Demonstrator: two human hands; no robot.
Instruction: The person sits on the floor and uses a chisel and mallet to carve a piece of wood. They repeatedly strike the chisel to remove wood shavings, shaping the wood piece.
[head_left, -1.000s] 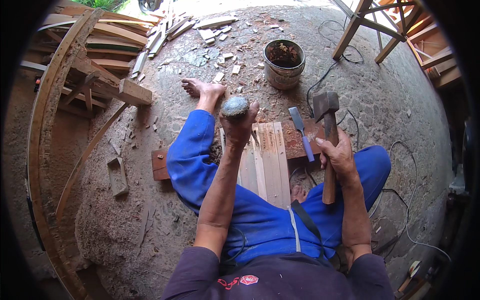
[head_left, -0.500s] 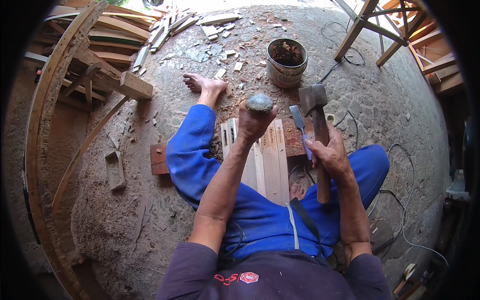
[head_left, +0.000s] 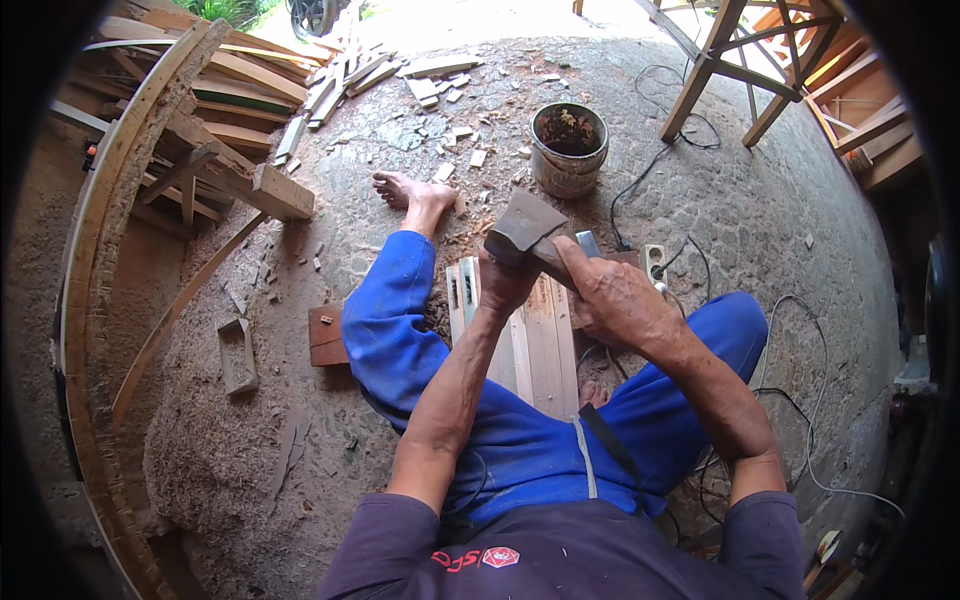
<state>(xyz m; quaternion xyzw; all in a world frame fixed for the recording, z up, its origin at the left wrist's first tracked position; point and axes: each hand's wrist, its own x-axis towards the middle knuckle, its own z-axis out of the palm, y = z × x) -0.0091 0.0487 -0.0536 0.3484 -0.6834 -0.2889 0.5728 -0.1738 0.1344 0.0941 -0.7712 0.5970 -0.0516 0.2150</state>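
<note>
I have the right hand (head_left: pixel 618 295) wrapped around the hammer (head_left: pixel 527 222). Whether the left hand (head_left: pixel 506 284) holds anything, I can't tell; I'd land blows square.

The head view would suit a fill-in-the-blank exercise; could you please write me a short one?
1. The right hand grips the tool by its ____.
2. The trousers are coloured ____.
3. In the picture, the bucket stands to the ____ of the extended foot.
4. The long boards are made of ____.

Missing words: handle; blue; right; wood.
</note>
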